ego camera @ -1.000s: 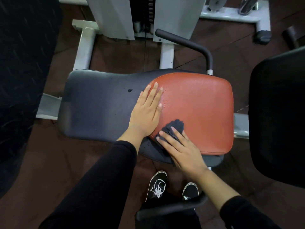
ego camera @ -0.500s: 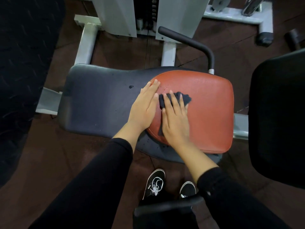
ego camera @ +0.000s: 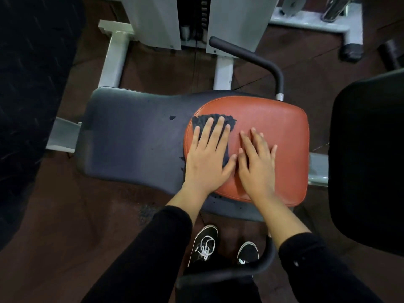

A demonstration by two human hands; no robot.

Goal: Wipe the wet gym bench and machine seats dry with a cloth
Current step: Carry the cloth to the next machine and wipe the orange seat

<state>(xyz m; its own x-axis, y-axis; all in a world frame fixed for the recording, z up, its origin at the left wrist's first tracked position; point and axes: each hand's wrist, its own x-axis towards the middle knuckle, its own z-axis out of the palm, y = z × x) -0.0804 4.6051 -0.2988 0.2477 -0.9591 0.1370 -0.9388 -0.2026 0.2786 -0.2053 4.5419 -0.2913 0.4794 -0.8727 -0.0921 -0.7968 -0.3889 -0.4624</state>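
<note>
While both hands lie flat on the red seat pad, the fingers of each are straight and slightly spread, curled around nothing. The left hand presses the dark cloth down against the pad's left end; the cloth shows past the fingertips and again as a strip between thumb and palm. The right hand rests just beside it, bare on the red surface, its thumb close to the left thumb; whether the two touch is not clear. The red pad sits on the right part of a longer dark bench, which carries a small dark spot just left of the cloth. A curved black handle rises behind the pad, with the white machine frame beyond it. Black shoes show on the brown floor below the bench.

Half a second earlier the cloth lay under the right hand, with the left hand bare on the pad's left edge. Now the cloth is under the left hand, and the right hand has shifted rightward onto the bare pad. The cloth also sits nearer the pad's left end than it did then.
</note>
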